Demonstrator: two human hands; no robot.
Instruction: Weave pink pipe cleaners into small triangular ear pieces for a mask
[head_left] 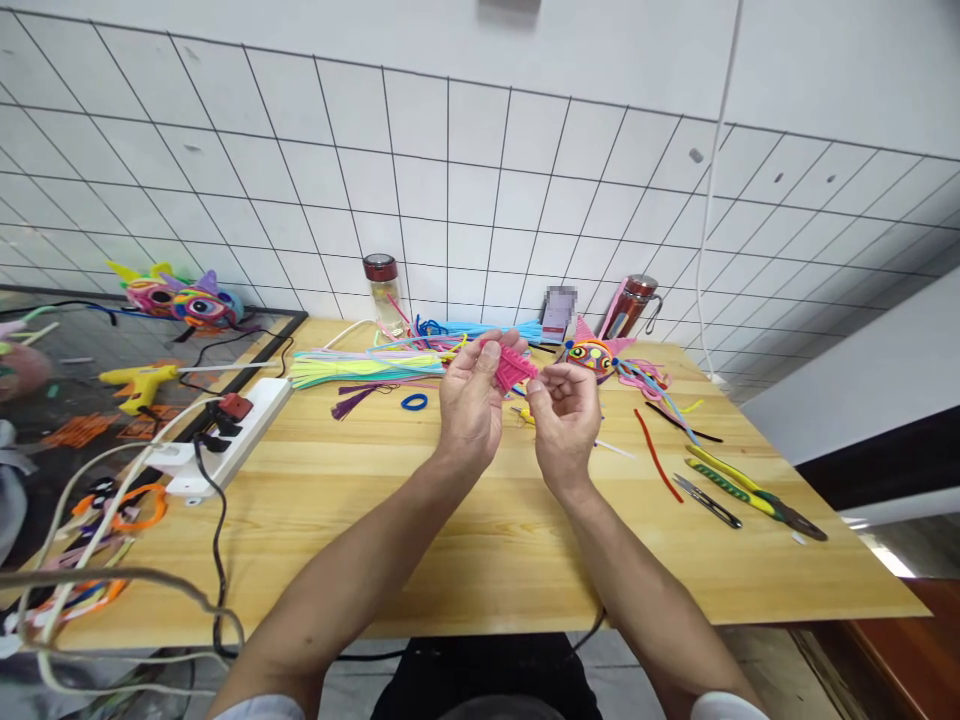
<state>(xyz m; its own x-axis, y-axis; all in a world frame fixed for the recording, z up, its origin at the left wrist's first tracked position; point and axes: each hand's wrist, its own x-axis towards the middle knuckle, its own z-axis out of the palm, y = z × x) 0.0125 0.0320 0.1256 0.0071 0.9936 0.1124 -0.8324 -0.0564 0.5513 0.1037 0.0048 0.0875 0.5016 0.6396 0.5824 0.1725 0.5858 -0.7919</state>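
Left hand point(471, 405) clamped on pink ridged piece point(514, 371), thumb against fingers, centre of frame; right hand point(566, 420) just beside it, thumb and fingertips at the piece's right end, can't tell if pinching it. Green-yellow strip bundle point(367, 370) left of centre, blue ring point(414, 401) just below; pliers point(761, 495) and snips point(707, 500) right of frame, lower half; yellow glue gun point(140, 383) far left.
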